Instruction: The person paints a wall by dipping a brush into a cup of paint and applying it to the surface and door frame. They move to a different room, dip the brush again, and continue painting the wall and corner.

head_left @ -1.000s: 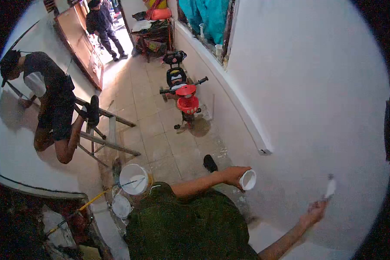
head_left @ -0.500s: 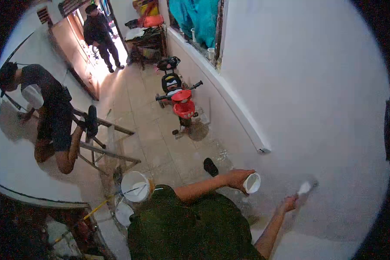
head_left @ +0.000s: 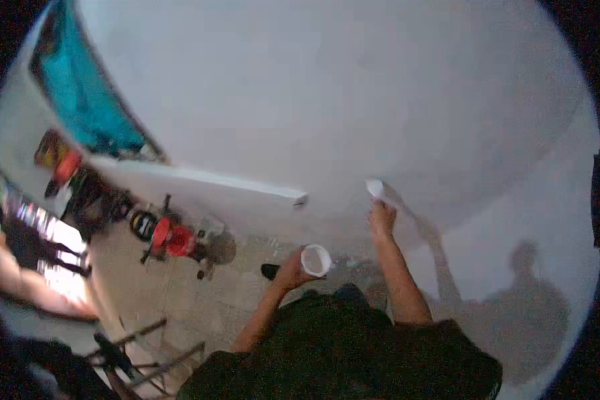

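My left hand is wrapped around a white plastic cup in front of my body. The cup's open top faces me, but its contents are too blurred to make out. Farther up and to the right, my right hand grips the handle of a paintbrush. Its white head is against or very close to the pale wall; contact is hard to tell. The arm and brush cast a shadow on the wall to their right.
A red and black child's tricycle stands on the tiled floor at left. Beyond it are a window with teal sheeting and a white ledge. A wooden stepladder and a co-worker are lower left; another person stands by the doorway.
My view has swung right toward the wall, shifting the room leftward and blurring it. The brush is now raised higher on the wall, nearer the ledge's end. Both hands keep their holds.
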`<state>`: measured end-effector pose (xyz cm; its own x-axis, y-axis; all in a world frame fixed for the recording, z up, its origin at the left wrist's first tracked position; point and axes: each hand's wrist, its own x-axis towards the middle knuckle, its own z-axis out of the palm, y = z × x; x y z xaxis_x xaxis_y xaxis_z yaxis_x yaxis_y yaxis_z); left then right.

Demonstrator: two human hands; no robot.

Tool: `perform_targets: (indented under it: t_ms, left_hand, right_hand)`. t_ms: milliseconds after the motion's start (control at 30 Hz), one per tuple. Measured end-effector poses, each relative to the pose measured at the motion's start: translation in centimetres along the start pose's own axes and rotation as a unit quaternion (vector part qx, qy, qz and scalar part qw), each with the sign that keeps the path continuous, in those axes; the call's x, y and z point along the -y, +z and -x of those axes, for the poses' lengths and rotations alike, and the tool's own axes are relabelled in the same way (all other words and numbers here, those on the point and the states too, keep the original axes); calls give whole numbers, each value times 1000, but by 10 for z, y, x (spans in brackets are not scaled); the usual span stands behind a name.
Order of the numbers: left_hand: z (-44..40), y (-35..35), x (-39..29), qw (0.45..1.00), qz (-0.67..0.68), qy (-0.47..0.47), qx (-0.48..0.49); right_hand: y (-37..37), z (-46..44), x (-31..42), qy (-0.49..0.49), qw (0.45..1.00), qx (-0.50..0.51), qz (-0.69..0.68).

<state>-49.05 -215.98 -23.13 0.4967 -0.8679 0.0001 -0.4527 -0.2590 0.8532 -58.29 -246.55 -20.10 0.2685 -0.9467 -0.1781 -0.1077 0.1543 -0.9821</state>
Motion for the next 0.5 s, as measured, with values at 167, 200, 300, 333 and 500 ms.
perform_targets:
  t_ms: [167, 200, 300, 333, 500]
  left_hand:
    - [-21, -6, -10, 999, 1, -20, 25]
    - [-26, -5, -2, 1000, -8, -16, 19]
    - [-29, -3, 5, 1000, -18, -8, 12]
    - [-32, -4, 3, 1000, -25, 2, 7]
    - [-34, -9, 5, 997, 7, -47, 53]
  right_hand:
    - [0, 6, 107, -107, 993, 5, -47]
    - [-1, 15, 133, -163, 984, 9, -74]
    - [1, 33, 190, -258, 963, -7, -77]
    - [2, 35, 196, -303, 951, -27, -58]
    - [13, -4, 80, -230, 973, -20, -2]
